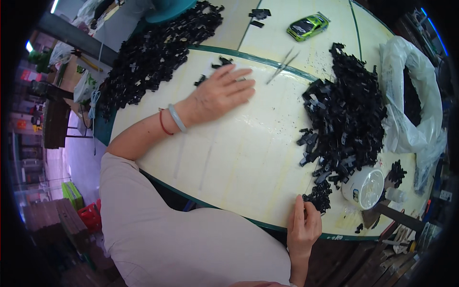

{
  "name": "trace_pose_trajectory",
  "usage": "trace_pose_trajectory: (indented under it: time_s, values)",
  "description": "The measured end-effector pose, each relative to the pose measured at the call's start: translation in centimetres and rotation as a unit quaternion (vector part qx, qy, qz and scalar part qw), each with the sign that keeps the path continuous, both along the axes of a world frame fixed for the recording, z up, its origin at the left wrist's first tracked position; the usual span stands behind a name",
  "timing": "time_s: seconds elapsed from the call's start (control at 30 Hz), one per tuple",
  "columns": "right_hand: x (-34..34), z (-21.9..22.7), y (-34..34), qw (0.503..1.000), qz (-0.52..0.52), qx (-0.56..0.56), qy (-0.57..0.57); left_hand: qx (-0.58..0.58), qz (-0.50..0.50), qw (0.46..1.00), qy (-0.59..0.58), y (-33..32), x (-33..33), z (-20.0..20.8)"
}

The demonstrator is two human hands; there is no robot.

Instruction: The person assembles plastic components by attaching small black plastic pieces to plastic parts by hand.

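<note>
Head view over a pale round table with a green rim. At far left, a large heap of black plastic parts spreads along the table's upper-left edge, partly under a teal object at the top of the frame. The left hand, reaching in from the lower left with a red cord and a pale bangle on the wrist, lies flat and open on the tabletop, fingers spread and gripping nothing; a few loose black pieces sit just beyond its fingertips, one near the thumb side. Right of the hand, a pair of metal tweezers lies on the table, apart from the fingers. Above it, near the far rim, stand two small black parts and a green toy car. The right hand rests at the near rim (lower centre-right), fingers curled; it appears to pinch something small, though the view does not show what, and it touches a small cluster of black parts. Further right, a second large pile of black parts covers the table's right side, with a white cylindrical container at its near end. At far right, a clear plastic bag holds more dark pieces.
</note>
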State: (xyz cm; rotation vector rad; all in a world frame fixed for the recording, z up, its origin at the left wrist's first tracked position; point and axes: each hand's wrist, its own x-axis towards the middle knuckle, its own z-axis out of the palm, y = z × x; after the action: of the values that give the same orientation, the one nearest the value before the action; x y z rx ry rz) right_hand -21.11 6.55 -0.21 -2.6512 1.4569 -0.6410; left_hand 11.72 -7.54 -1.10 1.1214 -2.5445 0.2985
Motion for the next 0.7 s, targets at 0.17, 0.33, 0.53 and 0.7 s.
trace_pose_trajectory:
  time_s: [0.17,0.33,0.53,0.7]
  values:
    - [0.0,0.6,-0.6,0.992,-0.058,0.031,-0.111,-0.057,0.079,0.995,-0.031,-2.7,3.1,0.3]
    - [-0.3,1.2,-1.2,0.956,-0.14,0.069,-0.248,-0.101,0.063,0.992,0.042,-2.4,-0.6,1.0]
    - [-0.9,1.6,-1.0,0.736,-0.18,0.28,-0.589,0.152,-0.071,0.957,0.237,0.0,-10.2,1.0]
    - [-1.2,1.1,-1.1,0.719,-0.149,0.294,-0.612,0.209,-0.053,0.946,0.241,-1.0,-10.5,0.0]
